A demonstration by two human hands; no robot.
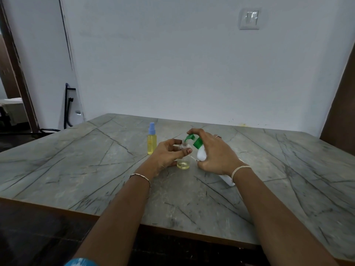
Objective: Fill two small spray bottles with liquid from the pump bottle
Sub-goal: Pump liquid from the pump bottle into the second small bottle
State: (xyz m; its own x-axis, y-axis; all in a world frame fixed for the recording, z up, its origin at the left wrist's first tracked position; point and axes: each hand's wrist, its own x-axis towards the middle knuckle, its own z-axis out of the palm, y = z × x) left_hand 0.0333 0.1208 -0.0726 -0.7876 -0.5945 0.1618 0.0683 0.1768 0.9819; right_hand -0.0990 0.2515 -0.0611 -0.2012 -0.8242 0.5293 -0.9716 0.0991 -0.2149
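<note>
Filling underway: left hand (167, 154) pinches the open spray bottle (183, 162) upright on the tabletop (96, 160), right hand (215, 152) grips the tilted pump bottle (201, 155) at its 3 o'clock; advise keeping spout (189, 137) over mouth, pressing slowly.

Grey marble table (76, 150), wall switch (249, 19), black frame (67, 106) by wall

**Colours and patterns noted**

Table (76, 169): grey-green stone pattern, thin dark veins crossing; brown edge.
Capped spray bottle (151, 144): light blue top, yellow liquid.
Open spray bottle (183, 164): clear, pale yellow liquid at bottom.
Pump bottle (201, 155): white body, bright green pump head.
Wall (172, 64): pale bluish white.
Switch plate (249, 19): white.
Bracelet (140, 176): silver.
Wrist thread (240, 169): cream.
Sleeve (80, 262): blue, white flecks.
</note>
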